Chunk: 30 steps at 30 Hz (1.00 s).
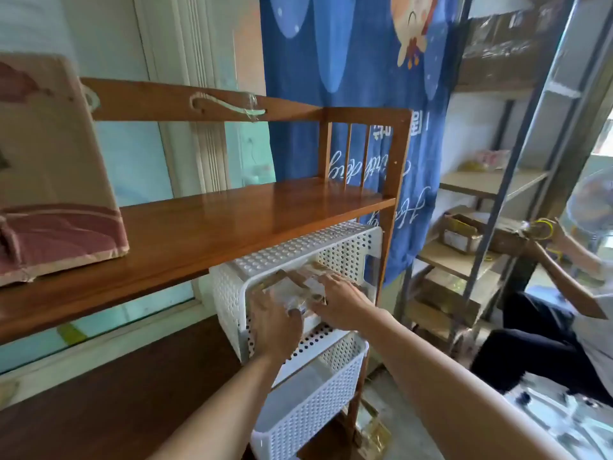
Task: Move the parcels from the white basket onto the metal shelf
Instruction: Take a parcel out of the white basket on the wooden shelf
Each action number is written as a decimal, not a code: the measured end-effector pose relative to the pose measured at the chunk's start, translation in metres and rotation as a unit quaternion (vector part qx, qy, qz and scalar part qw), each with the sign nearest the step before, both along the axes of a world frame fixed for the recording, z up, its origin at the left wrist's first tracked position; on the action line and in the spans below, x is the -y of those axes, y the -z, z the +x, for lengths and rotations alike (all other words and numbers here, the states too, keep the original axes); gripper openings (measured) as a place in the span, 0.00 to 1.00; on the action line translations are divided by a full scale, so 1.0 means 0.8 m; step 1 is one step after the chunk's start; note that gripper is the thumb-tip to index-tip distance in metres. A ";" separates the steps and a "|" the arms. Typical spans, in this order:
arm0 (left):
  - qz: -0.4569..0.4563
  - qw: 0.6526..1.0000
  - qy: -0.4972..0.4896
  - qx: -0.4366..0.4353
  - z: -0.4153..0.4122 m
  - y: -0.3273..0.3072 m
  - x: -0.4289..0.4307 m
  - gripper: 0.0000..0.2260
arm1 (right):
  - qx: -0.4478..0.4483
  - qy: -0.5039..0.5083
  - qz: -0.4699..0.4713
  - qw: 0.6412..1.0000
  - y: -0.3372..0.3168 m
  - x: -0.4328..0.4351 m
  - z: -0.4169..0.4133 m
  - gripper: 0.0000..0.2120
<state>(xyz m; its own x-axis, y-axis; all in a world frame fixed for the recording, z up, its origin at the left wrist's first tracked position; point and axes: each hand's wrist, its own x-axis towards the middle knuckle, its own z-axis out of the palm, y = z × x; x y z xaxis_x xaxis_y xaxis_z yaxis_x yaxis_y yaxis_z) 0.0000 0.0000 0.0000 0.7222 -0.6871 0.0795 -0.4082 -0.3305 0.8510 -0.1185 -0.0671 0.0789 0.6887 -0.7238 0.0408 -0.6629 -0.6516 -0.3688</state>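
A white perforated basket (229, 293) stands under the wooden shelf board, stacked on a second white basket (318, 403). In the upper basket's opening lies a brown parcel (292, 280) wrapped in clear tape. My left hand (273, 330) grips its near left side. My right hand (341, 302) lies on its right side, fingers spread over it. The metal shelf (491, 184) stands to the right, with wooden boards and several taped parcels (461, 234) on it.
A wooden shelf unit (232, 220) holds a cardboard box (49, 167) at the left. A blue cartoon curtain (358, 94) hangs behind. Another person (564, 293) crouches at the right, an arm reaching to the metal shelf. More packets lie on the floor.
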 end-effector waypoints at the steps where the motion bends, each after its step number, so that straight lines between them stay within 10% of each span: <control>1: -0.032 0.997 -0.044 -0.054 0.002 0.006 0.012 0.31 | -0.003 0.019 0.014 1.000 0.011 0.009 0.015 0.28; 10: -0.139 0.934 -0.198 -0.264 0.002 0.021 0.053 0.35 | 0.023 0.133 0.042 0.990 0.060 0.039 0.085 0.22; 30: -0.262 0.945 -0.009 -0.194 -0.159 -0.007 -0.194 0.22 | 0.504 0.216 0.142 0.824 0.065 -0.211 -0.109 0.16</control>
<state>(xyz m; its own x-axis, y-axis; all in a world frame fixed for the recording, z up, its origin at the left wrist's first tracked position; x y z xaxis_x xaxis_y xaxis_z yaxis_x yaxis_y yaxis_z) -0.1272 0.1548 0.0060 0.7782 -0.6138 0.1327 -0.0306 0.1739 0.9843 -0.2060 0.1019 0.0270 0.0830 -0.9716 0.2214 -0.0739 -0.2276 -0.9710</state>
